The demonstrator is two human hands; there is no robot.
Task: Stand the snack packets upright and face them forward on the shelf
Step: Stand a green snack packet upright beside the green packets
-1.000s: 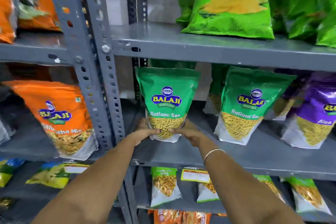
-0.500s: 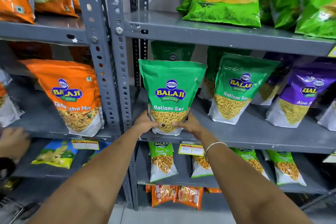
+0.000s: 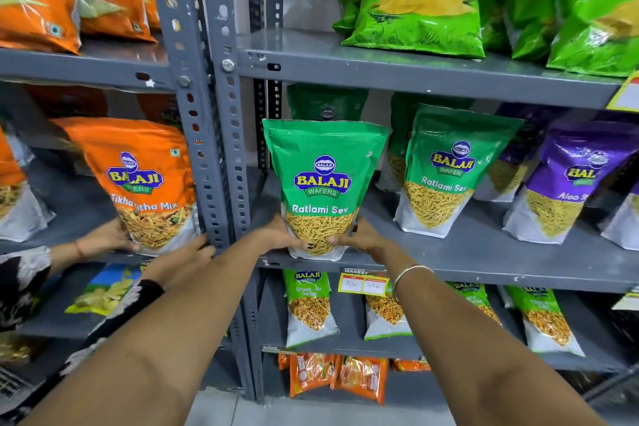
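Note:
A green Ratlami Sev packet (image 3: 323, 183) stands upright at the front left of the grey middle shelf (image 3: 484, 252), label facing me. My left hand (image 3: 276, 235) grips its lower left corner and my right hand (image 3: 363, 239) grips its lower right corner. A second green Ratlami Sev packet (image 3: 446, 173) stands to its right, leaning back a little. A purple Aloo Sev packet (image 3: 567, 183) stands further right. More green packets sit behind in the shadow.
Another person's two hands (image 3: 114, 239) hold an orange Tikha Mitha Mix packet (image 3: 145, 180) on the left rack. A perforated grey upright post (image 3: 221, 149) separates the racks. Green Crunchex bags (image 3: 422, 3) lie on the upper shelf; smaller packets (image 3: 309, 308) stand on the lower shelf.
The packet in my hands has come forward to the shelf's front edge and stands straighter. Another person's hands have come in at the left and taken hold of the orange packet.

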